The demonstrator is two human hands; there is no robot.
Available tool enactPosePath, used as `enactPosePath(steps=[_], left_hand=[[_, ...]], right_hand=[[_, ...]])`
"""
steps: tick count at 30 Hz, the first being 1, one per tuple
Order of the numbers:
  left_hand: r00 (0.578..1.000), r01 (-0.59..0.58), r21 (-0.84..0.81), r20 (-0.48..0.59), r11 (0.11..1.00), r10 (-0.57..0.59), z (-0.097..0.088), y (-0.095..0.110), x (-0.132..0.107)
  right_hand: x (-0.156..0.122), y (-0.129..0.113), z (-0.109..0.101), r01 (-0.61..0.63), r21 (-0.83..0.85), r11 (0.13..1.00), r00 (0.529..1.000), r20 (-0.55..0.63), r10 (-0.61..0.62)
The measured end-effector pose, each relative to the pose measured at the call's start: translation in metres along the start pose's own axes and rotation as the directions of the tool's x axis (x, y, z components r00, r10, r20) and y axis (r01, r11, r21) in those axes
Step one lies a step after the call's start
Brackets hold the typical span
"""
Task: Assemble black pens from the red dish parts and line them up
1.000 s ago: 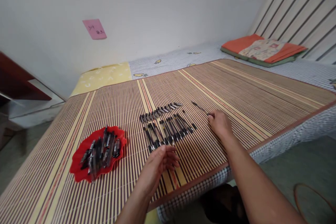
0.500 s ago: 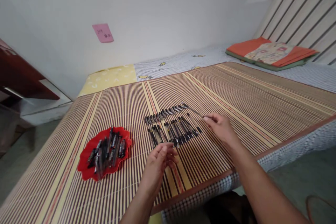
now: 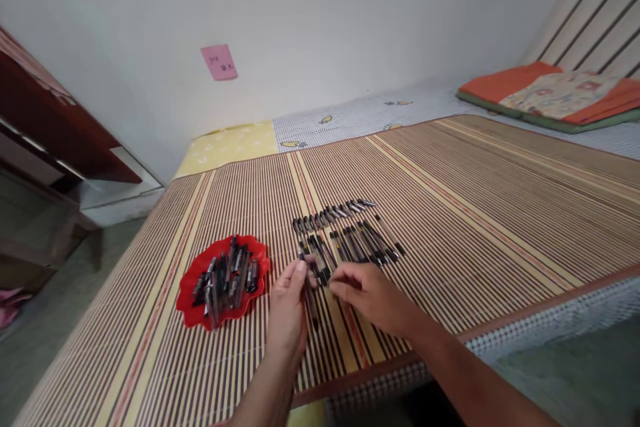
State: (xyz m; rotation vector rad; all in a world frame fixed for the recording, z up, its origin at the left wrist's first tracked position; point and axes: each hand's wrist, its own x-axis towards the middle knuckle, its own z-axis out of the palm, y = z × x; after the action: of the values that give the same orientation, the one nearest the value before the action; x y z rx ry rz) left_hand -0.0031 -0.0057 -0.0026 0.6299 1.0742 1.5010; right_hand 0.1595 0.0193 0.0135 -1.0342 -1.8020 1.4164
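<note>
A row of black pens point(image 3: 357, 243) lies on the striped bamboo mat point(image 3: 450, 193), with a row of pen caps point(image 3: 333, 212) just behind it. My left hand point(image 3: 289, 307) is closed on one black pen point(image 3: 306, 280) at the left end of the row, near the mat's front. My right hand point(image 3: 367, 293) is beside it with fingers pinched toward the same pen; what it grips is unclear. A red scalloped dish point(image 3: 193, 293) holding several more pens sits to the left of my hands.
The mat covers a bed with a checked sheet point(image 3: 350, 117) against a white wall bearing a pink note point(image 3: 219, 61). An orange and green folded cushion point(image 3: 555, 93) lies at the far right. Dark wooden furniture point(image 3: 50, 127) stands at left. The mat's front edge is close below my wrists.
My right hand left the far right end of the rows and came back to meet my left hand. My left hand has taken hold of a pen. The camera view shifted left.
</note>
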Motion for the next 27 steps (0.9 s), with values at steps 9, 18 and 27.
enactPosePath(steps=[9, 18, 27], left_hand=[[0.985, -0.047, 0.366, 0.169, 0.930, -0.017, 0.008, -0.012, -0.010], [0.965, 0.037, 0.393, 0.226, 0.919, -0.135, 0.009, -0.010, -0.013], [0.947, 0.109, 0.291, 0.259, 0.950, -0.188, 0.010, -0.013, -0.012]], right_hand=[[0.011, 0.002, -0.005, 0.073, 0.224, 0.972, 0.968, -0.249, -0.015], [0.010, 0.007, -0.015, 0.036, 0.242, 0.970, 0.986, -0.166, 0.004], [0.013, 0.012, -0.015, 0.030, 0.255, 0.966, 0.989, -0.145, 0.008]])
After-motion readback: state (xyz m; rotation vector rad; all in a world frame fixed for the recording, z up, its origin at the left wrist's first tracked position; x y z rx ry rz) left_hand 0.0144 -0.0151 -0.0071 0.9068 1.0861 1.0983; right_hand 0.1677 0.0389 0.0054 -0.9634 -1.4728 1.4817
